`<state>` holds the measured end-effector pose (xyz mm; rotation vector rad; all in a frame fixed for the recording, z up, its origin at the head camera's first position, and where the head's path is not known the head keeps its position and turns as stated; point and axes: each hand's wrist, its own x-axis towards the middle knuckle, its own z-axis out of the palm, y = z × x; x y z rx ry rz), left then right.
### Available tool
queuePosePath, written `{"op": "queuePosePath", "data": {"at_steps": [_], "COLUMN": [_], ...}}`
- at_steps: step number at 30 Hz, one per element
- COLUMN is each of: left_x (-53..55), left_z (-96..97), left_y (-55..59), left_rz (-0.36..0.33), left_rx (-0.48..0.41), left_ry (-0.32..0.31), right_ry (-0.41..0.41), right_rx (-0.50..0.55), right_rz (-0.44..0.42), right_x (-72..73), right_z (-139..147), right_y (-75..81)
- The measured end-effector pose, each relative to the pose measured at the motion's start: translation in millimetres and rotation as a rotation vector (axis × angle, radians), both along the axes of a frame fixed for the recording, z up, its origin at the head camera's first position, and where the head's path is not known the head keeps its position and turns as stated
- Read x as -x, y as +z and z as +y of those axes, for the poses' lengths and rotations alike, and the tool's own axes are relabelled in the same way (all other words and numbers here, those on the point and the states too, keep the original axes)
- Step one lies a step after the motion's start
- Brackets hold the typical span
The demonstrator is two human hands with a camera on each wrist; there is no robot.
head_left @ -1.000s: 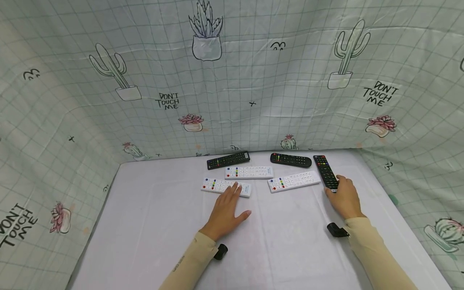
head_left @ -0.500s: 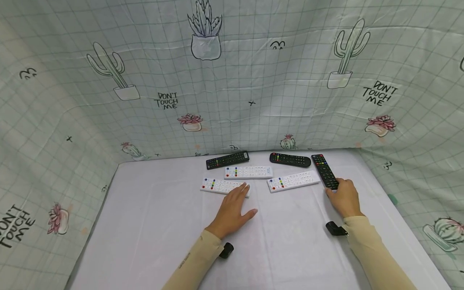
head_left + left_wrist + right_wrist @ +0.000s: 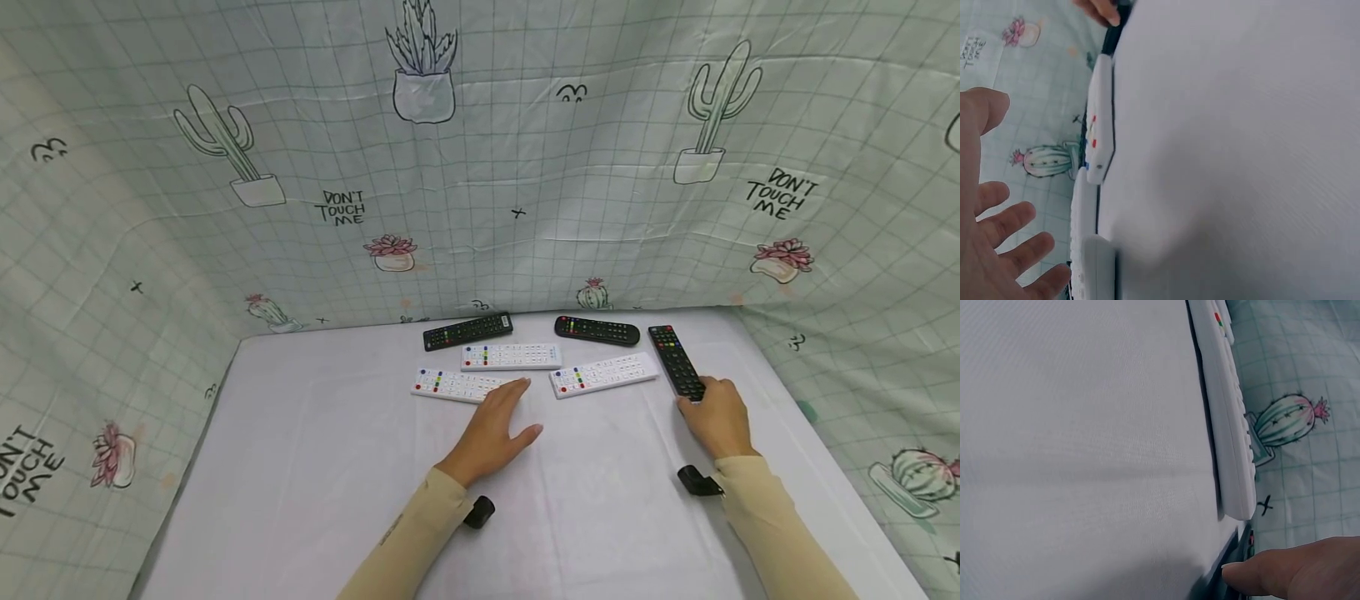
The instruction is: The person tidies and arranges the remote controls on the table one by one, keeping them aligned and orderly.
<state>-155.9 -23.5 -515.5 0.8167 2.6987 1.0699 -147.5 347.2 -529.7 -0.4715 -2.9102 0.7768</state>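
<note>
right hand [image 3: 720, 419] gripped lower end of black remote [image 3: 675, 360] at frame right, likely light, stiff, slick, best pinched by its sides; left hand [image 3: 483, 435] hung empty, fingers loose, by white remote [image 3: 452, 386].

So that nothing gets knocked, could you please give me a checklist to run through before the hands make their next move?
1. Right hand gripping the rightmost black rectangular plastic remote control: ok, at its near end.
2. Left hand free: ok, it holds nothing.
3. Left hand off the leftmost white rectangular plastic remote control: cannot tell, the hand hides its right end in the head view.
4. Held remote clear of the rightmost white rectangular plastic remote control: ok, a narrow gap shows.
5. Held remote's near end in full view: not ok, the right hand partly covers it.
6. Black round-ended plastic remote control untouched: ok.
</note>
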Motion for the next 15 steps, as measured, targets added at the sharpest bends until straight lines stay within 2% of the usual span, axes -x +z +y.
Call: {"op": "queuePosePath", "data": {"at_steps": [6, 15], "left_x": [1.7, 3.9], "left_z": [8.0, 23.3], "left_y": [2.9, 2.4], "left_rz": [-0.091, -0.173], "left_rx": [-0.067, -0.107], "left_ry": [-0.007, -0.042], "right_ry": [-0.004, -0.029], "right_rx": [0.008, 0.010], "right_rz": [0.003, -0.075], "right_x": [-9.5, -24.6], "right_z": [2, 4], "right_y": [2.5, 9.9]}}
